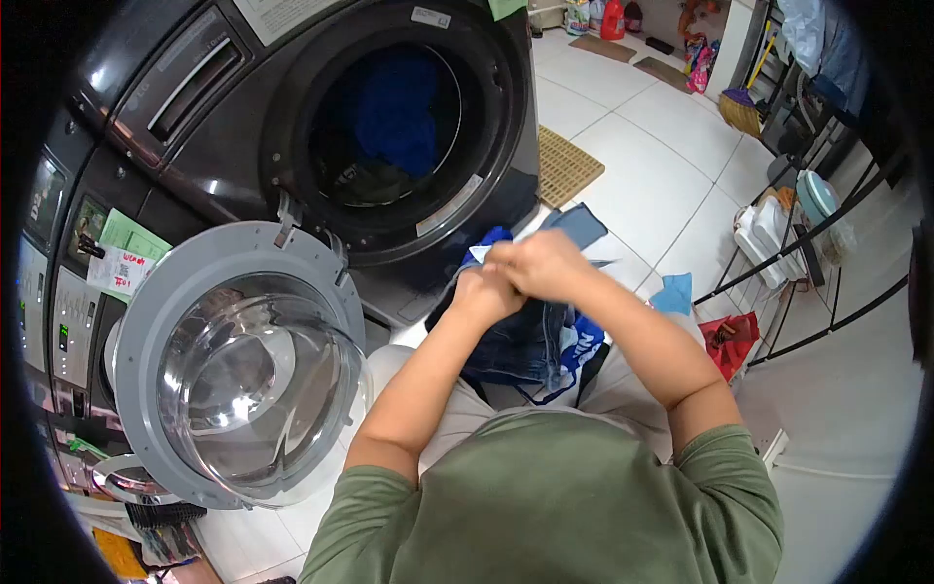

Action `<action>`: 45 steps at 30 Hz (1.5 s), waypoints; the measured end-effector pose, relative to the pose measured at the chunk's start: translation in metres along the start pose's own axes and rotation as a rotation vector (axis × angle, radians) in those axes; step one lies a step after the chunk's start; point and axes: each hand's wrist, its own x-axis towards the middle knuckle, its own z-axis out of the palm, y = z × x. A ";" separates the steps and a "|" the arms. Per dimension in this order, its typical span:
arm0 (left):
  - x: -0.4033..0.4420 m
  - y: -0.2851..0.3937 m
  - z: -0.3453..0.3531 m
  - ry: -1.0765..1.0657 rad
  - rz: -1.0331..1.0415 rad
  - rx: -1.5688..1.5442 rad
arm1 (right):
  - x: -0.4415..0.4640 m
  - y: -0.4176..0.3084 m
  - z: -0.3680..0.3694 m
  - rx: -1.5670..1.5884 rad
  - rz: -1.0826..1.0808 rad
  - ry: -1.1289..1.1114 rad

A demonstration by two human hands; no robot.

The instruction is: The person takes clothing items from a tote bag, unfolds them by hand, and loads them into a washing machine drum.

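My left hand [486, 296] is closed, its fingers gathered at the upper edge of a pair of dark blue jeans [520, 346] over my lap. Pressed against it, my right hand [545, 265] is closed on the same denim; the exact fingertips are hidden. A small white piece [479, 253] shows by the left knuckles. Beneath the jeans lies a blue bag with white lettering [586, 341]. Just past my right hand is a flat piece of blue-grey denim [580, 224]. Blue clothing [394, 122] lies inside the open washing machine [486, 209].
The machine's round glass door [238, 370] hangs wide on my left. A black wire rack [817, 336] curves along the right, near a red bag [728, 343]. Ahead are a beige plastic mat [567, 167], white floor tiles [671, 156] and a broom [739, 112].
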 end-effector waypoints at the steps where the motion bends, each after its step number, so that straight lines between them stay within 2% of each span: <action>1: 0.011 -0.014 0.035 0.056 0.097 0.094 | -0.009 -0.005 0.016 -0.043 -0.034 -0.025; 2: 0.032 -0.044 0.090 0.238 0.357 -0.066 | -0.016 -0.006 0.030 -0.086 -0.085 -0.014; 4: 0.023 -0.031 0.086 0.212 0.463 -0.147 | -0.019 0.001 0.039 0.030 -0.006 -0.013; 5: 0.020 -0.030 0.097 0.301 0.593 -0.109 | -0.019 0.009 0.040 0.088 0.056 -0.019; 7: -0.002 0.007 0.042 -0.119 0.098 -0.055 | -0.014 0.024 0.032 0.081 0.190 -0.012; 8: -0.007 0.005 0.054 0.197 0.122 -0.165 | -0.014 0.026 0.022 0.123 0.215 0.070; 9: -0.016 0.009 0.051 0.345 0.111 -0.260 | -0.012 0.026 0.008 0.161 0.232 0.157; 11: -0.020 -0.006 0.058 0.983 0.460 -0.154 | -0.009 0.019 -0.028 0.251 0.250 0.228; 13: -0.026 -0.020 0.048 1.396 0.402 0.106 | -0.007 0.021 -0.055 0.464 0.149 0.187; 14: -0.029 -0.019 0.038 1.358 0.161 0.108 | -0.007 0.021 -0.067 0.493 0.111 0.161; 16: -0.027 -0.028 0.008 1.117 -0.118 -0.030 | -0.006 0.023 -0.087 0.545 0.023 0.112; 17: -0.023 -0.046 -0.002 0.920 -0.152 -0.169 | -0.006 0.029 -0.094 0.610 0.034 0.153; 18: -0.009 -0.068 -0.002 0.793 -0.109 -0.572 | -0.008 0.044 -0.097 0.632 0.064 0.232; 19: -0.004 -0.079 -0.012 0.714 -0.023 -0.475 | -0.007 0.053 -0.097 0.652 0.093 0.310; 21: 0.006 -0.078 -0.024 0.701 0.035 -0.563 | -0.008 0.051 -0.089 0.150 0.246 0.628; 22: 0.009 -0.076 -0.031 0.763 0.085 -0.574 | -0.010 0.047 -0.083 -0.105 0.321 0.776; 24: 0.017 -0.069 -0.043 0.845 0.125 -0.649 | -0.013 0.035 -0.062 -0.392 -0.034 1.041; 26: 0.023 -0.063 -0.050 0.949 0.227 -0.295 | -0.021 0.018 -0.028 -0.096 -0.416 0.688; 27: 0.025 -0.061 -0.051 0.987 0.274 -0.116 | -0.020 0.008 -0.005 -0.026 -0.394 0.580; 28: 0.027 -0.052 -0.050 0.931 0.356 -0.190 | -0.013 0.001 0.011 -0.022 -0.366 0.606; 29: 0.031 -0.042 -0.048 0.774 0.423 -0.464 | -0.012 0.016 0.034 -0.030 -0.309 0.469; 31: 0.020 -0.029 -0.051 0.674 0.331 -0.427 | -0.010 0.019 0.050 -0.047 -0.165 0.346; 32: 0.016 -0.029 -0.054 0.635 0.298 -0.527 | -0.009 0.026 0.052 -0.005 -0.089 0.311; 34: 0.006 -0.031 -0.060 0.819 0.333 -0.222 | -0.007 0.020 0.042 0.099 0.079 0.232; 35: 0.004 -0.033 -0.061 0.899 0.357 -0.067 | -0.005 0.027 0.046 0.165 -0.003 0.376; 36: 0.009 -0.037 -0.058 0.964 0.371 -0.059 | -0.006 0.024 0.038 0.044 0.013 0.150; 37: 0.014 -0.038 -0.050 0.844 0.371 -0.219 | -0.005 0.022 0.028 -0.084 0.021 -0.075; 38: 0.017 -0.035 -0.036 0.713 0.366 -0.379 | -0.005 0.019 0.038 -0.263 -0.031 -0.198; 39: 0.018 -0.029 -0.026 0.576 0.358 -0.534 | 0.004 0.014 0.048 -0.366 0.070 -0.564; 40: 0.007 -0.012 -0.030 0.435 0.372 -0.482 | 0.000 0.020 0.058 -0.374 -0.042 -0.423; 41: 0.007 -0.004 -0.023 0.441 0.496 -0.459 | -0.009 0.029 0.070 -0.379 -0.149 -0.284; 43: 0.011 -0.006 -0.010 0.515 0.493 -0.547 | -0.016 0.035 0.081 -0.306 -0.174 -0.331; 44: 0.012 -0.010 -0.001 0.574 0.355 -0.610 | -0.005 0.040 0.087 -0.228 -0.093 -0.502; 45: 0.010 -0.019 0.008 0.543 0.276 -0.652 | 0.006 0.045 0.087 -0.147 -0.012 -0.672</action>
